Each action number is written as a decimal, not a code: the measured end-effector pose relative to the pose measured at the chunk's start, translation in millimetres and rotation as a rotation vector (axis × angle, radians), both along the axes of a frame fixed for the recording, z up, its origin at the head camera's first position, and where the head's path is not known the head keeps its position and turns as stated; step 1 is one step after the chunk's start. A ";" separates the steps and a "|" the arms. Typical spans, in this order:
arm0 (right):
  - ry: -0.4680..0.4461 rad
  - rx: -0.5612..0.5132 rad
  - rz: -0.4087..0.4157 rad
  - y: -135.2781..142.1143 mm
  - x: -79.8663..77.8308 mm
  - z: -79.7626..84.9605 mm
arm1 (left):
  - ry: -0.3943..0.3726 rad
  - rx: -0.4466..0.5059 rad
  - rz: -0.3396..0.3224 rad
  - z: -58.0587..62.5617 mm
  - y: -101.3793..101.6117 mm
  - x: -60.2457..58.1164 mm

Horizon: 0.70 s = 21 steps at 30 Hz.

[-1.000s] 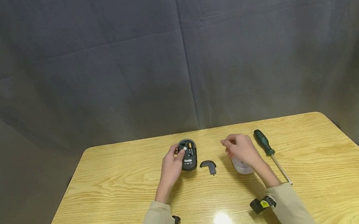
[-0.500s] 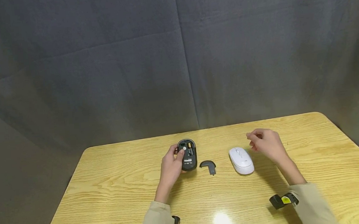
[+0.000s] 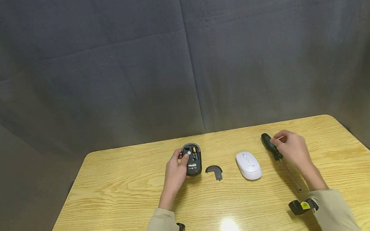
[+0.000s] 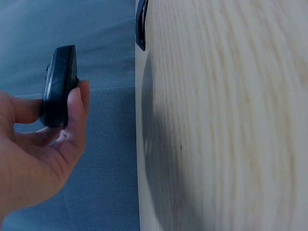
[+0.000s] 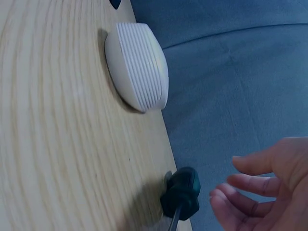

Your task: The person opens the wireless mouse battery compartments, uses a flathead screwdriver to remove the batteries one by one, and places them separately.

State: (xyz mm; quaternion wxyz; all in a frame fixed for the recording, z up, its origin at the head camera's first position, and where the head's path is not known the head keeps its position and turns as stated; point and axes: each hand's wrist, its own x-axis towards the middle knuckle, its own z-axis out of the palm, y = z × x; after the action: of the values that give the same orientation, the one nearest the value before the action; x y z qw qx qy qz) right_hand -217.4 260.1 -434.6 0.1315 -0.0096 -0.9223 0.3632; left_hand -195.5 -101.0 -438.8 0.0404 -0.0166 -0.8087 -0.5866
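My left hand [image 3: 175, 172] grips a black computer mouse [image 3: 193, 167], bottom side facing me. Its battery slot is uncovered, and a battery [image 3: 195, 153] lies inside. In the left wrist view, thumb and fingers pinch the mouse [image 4: 58, 86] by its sides, off the table. My right hand [image 3: 293, 149] hovers beside the green handle of a screwdriver [image 3: 268, 143]. The right wrist view has this hand [image 5: 269, 192] with loosely bent fingers and a gap between them and the screwdriver [image 5: 181, 195].
A black battery cover [image 3: 217, 171] lies on the wooden table [image 3: 119, 196], right of the black mouse. Farther right sits a white computer mouse [image 3: 249, 166], left of the screwdriver. Dark grey cloth [image 3: 130, 80] hangs behind the table.
My right hand has moved right, from above the white mouse to the screwdriver handle, uncovering the white mouse. The left hand and black mouse have stayed almost still.
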 end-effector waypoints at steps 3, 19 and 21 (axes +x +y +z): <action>-0.042 0.022 -0.007 4.0 -0.4 -1.5 | 0.006 -0.004 0.001 0.2 -0.3 0.3; -0.328 0.092 0.123 16.0 -1.2 -3.9 | -0.001 -0.050 0.016 -0.1 1.2 -0.5; -0.342 0.068 0.126 14.7 -0.5 -3.9 | 0.002 -0.056 0.018 0.2 1.4 -0.3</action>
State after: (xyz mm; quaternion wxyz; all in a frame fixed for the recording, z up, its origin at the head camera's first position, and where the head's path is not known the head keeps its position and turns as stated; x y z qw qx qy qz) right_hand -217.9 274.9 -438.6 -0.0499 -0.0089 -0.9417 0.3326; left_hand -195.8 -99.6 -438.6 0.0459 -0.0111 -0.8249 -0.5633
